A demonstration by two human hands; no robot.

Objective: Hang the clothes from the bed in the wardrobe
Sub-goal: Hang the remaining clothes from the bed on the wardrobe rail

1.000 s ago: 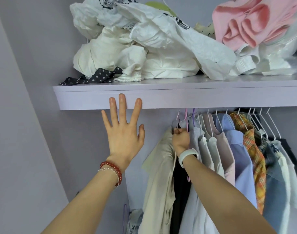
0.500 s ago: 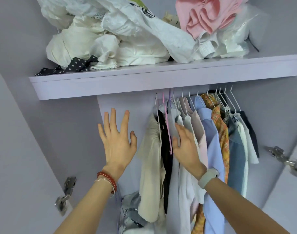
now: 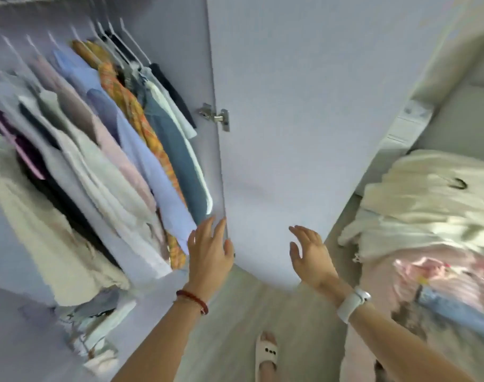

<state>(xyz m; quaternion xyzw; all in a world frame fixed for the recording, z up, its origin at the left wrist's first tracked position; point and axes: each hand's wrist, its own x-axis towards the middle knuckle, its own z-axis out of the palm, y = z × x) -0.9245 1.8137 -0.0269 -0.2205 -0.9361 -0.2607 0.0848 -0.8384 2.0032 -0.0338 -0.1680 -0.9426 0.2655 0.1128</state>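
Both your hands are empty, fingers spread and relaxed: your left hand (image 3: 210, 250) hangs in front of the edge of the open wardrobe door (image 3: 284, 128), your right hand (image 3: 311, 255) before the door's face. Left of the door, shirts (image 3: 141, 150) hang on hangers inside the wardrobe. To your right, a heap of pale clothes (image 3: 428, 205) lies on the bed (image 3: 455, 277).

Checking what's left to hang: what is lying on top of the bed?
On the bed lie a crumpled cream garment and pink and blue fabric nearer the person. Blur hides what each is, and anything beneath them is covered.
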